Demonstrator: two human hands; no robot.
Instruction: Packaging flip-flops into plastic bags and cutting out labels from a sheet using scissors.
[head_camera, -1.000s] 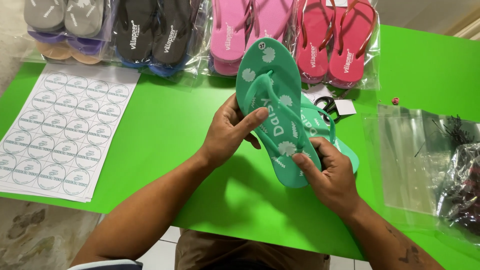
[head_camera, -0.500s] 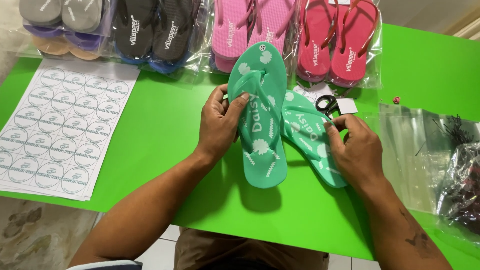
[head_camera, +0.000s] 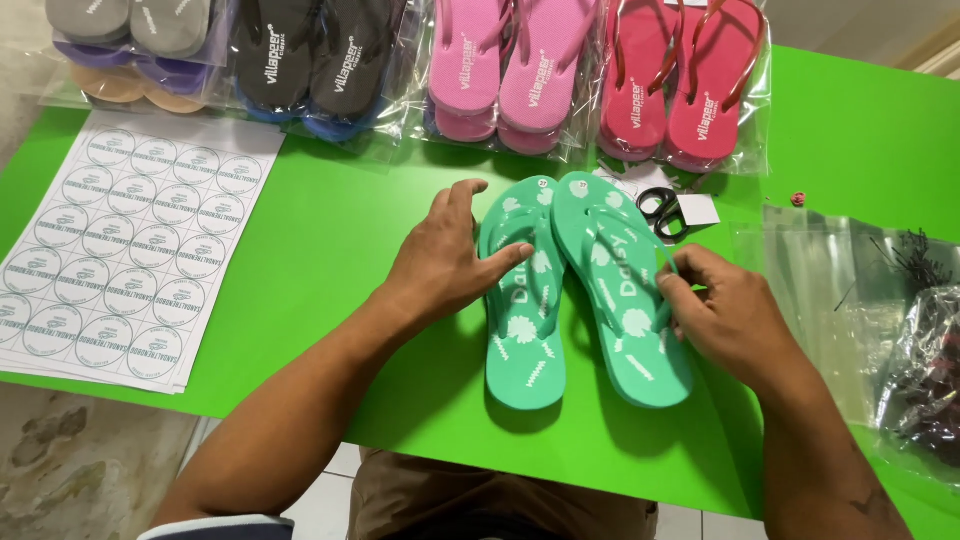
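two teal flip-flops are now lying flat side by side on the green table (head_camera: 300, 240), soles up, toes pointing away from the person. half a second ago the left one was lifted and held upright in the left hand, and a second ago both were stacked together in both hands; they are now separated and set down as a pair.

the left hand (head_camera: 440, 262) is resting palm down on the left teal flip-flop (head_camera: 522, 300), fingers spread flat over its strap area, pressing rather than gripping. the right hand (head_camera: 735, 318) is pinching narrowly at the outer edge of the right teal flip-flop (head_camera: 618, 290), thumb and fingertips closing on the strap or rim; exactly what is being pinched is too small to tell. the two flip-flops are touching along their inner edges.

taking the teal pair as landmark: black scissors (head_camera: 660, 212) and a small white paper tag are lying just beyond its toe end to the right. bagged pairs are lined up farther beyond it, red flip-flops (head_camera: 690, 90), pink flip-flops (head_camera: 510, 70), black flip-flops (head_camera: 315, 60) and grey ones in the far left corner. a sheet of round stickers (head_camera: 125, 250) is lying well to its left. clear plastic bags (head_camera: 830, 290) are lying to its right, with a dark bundle past them.

laid out matched like this, the pair is looking aligned and settled.
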